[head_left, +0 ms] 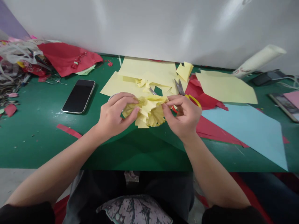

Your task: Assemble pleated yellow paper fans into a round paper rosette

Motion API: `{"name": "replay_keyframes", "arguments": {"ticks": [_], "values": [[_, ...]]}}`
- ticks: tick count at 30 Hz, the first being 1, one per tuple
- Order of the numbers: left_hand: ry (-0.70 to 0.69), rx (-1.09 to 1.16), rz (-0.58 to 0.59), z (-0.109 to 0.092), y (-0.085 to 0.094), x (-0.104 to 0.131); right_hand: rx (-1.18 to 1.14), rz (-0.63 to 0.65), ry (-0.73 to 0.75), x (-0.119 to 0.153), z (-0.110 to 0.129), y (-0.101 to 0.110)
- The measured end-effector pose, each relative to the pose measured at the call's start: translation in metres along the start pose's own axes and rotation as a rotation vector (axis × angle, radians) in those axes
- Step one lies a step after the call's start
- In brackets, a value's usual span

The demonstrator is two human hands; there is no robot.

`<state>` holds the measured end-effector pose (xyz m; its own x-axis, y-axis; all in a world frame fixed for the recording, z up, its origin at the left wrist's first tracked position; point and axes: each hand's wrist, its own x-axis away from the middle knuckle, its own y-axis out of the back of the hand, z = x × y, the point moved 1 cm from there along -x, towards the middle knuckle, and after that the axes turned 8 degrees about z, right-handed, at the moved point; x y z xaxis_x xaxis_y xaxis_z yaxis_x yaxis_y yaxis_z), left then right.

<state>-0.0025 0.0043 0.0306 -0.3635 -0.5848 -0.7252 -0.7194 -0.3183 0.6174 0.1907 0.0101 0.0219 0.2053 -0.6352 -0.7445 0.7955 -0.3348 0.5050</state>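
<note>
Between my two hands is a pleated yellow paper flower [151, 112], its folds fanned and crumpled, held just above the table's near half. My left hand [118, 113] pinches its left edge between thumb and fingers. On the other side, my right hand [183, 113] grips the right edge the same way. Scissors with yellow and red handles [179, 87] lie right behind my right hand, blades pointing away and partly covered by it. Yellow paper sheets [144, 67] and cut yellow scraps lie behind the flower.
A black phone [78, 96] lies at left beside a red paper strip [69, 131]. Red paper [70, 57] and a pile of clutter [14, 65] fill the far left. At right are blue paper [252, 124], a white roll [260, 60] and another phone [286, 105]. A pale wall borders the table.
</note>
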Motion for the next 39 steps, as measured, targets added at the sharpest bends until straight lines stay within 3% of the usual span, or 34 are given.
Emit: {"name": "replay_keyframes", "arguments": {"ticks": [5, 9, 14, 18, 23, 31, 39], "values": [[0.043, 0.008, -0.013, 0.000, 0.002, -0.001, -0.028, 0.003, -0.043, 0.000, 0.001, 0.001], [0.191, 0.100, 0.040, 0.004, 0.005, -0.002, -0.134, 0.082, -0.186, -0.003, 0.003, 0.003], [0.517, 0.326, 0.259, 0.010, 0.006, -0.005, -0.301, 0.281, -0.398, -0.007, 0.003, 0.003], [0.635, 0.387, 0.396, 0.013, 0.004, -0.007, -0.335, 0.348, -0.463, -0.007, 0.000, 0.002], [0.657, 0.410, 0.424, 0.015, 0.004, -0.008, -0.337, 0.363, -0.467, -0.005, -0.001, 0.000], [0.696, 0.489, 0.382, 0.020, 0.001, -0.003, -0.234, 0.452, -0.331, -0.005, 0.003, -0.001], [0.671, 0.373, 0.425, 0.024, 0.003, -0.005, -0.197, 0.500, -0.305, -0.005, 0.004, 0.000]]}}
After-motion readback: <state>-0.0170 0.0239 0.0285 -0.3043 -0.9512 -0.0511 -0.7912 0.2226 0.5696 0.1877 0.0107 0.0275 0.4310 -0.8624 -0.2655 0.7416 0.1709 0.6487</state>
